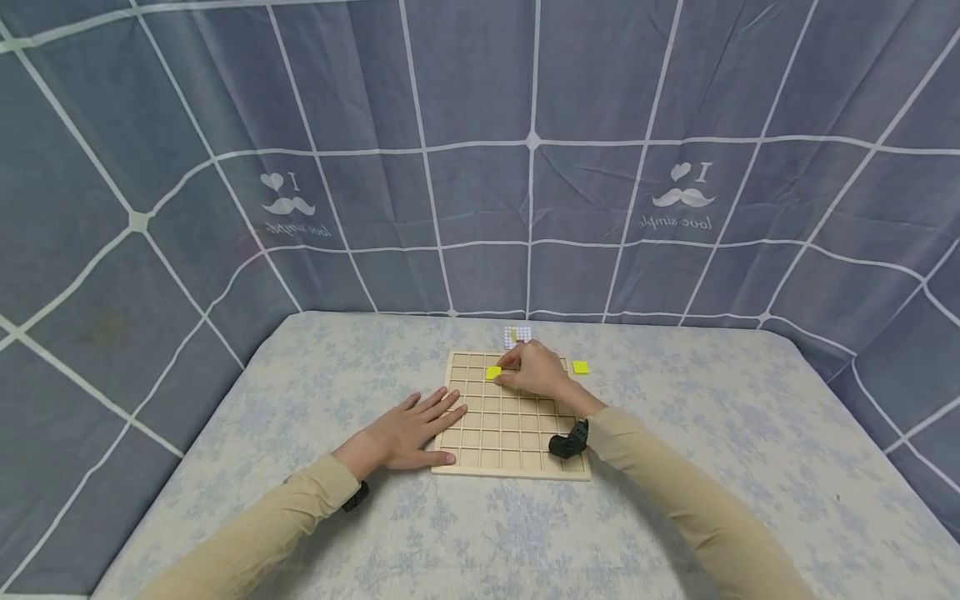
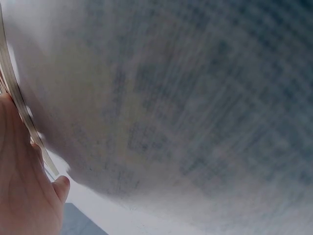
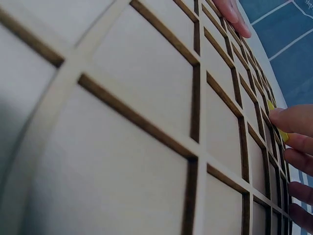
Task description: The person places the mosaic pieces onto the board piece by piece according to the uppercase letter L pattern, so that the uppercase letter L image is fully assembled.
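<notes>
A wooden grid board [image 1: 491, 458] with raised strips lies flat before me. In the head view my right hand [image 1: 536, 368] is over its far part, pinching a yellow square tile [image 1: 492, 372] between thumb and fingers. The right wrist view shows the tile [image 3: 278, 128] at the thumb tip, close over the grid cells. My left hand [image 1: 408, 432] lies palm down with fingers spread, its fingertips and thumb on the board's left edge. In the left wrist view the left hand [image 2: 29, 176] is beside the board's side.
A second yellow square tile [image 1: 581, 367] lies on the table right of the board's far corner. Behind the board is a small printed grid card [image 1: 517, 336], partly covered by my right hand. A patterned cloth [image 1: 360, 567] covers the table; a grey-blue curtain [image 1: 480, 200] hangs behind.
</notes>
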Tool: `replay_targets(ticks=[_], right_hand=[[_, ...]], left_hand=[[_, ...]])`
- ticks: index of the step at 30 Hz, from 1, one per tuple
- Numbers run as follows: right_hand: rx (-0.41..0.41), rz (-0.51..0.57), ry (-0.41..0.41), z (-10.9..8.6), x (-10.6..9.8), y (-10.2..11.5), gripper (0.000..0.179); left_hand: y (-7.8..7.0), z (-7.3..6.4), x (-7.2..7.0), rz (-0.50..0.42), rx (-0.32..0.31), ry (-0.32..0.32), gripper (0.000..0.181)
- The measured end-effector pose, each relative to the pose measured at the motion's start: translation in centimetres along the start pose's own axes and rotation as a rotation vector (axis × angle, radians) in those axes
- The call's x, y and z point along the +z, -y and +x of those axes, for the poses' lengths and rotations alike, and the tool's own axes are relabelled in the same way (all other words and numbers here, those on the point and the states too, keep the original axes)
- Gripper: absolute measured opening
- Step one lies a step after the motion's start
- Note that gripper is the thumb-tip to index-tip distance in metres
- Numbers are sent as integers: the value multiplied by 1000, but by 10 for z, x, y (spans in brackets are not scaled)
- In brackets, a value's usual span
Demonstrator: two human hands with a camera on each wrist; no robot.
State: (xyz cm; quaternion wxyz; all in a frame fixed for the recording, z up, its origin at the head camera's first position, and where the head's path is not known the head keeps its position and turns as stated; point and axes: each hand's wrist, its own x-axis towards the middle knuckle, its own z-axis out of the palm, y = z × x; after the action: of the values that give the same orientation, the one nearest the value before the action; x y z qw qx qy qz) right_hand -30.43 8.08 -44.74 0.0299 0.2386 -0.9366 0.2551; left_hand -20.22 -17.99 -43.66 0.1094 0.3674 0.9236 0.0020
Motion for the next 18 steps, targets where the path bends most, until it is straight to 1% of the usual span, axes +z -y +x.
replay_targets(ticks=[7,11,13,18], right_hand=[[-6,2,-4,0,2,0,27],[-27,-7,-4,0,3,-1,30],[-42,-8,-2,-1,3,-2,32],[-42,2,0,-3,0,-6,36]], left_hand=[[-1,0,-1,7,0,1,78],[-2,0,-1,14,0,-1,78],[-2,0,-2,18,-2,3,78],[-3,0,-1,17,-9,16,78]])
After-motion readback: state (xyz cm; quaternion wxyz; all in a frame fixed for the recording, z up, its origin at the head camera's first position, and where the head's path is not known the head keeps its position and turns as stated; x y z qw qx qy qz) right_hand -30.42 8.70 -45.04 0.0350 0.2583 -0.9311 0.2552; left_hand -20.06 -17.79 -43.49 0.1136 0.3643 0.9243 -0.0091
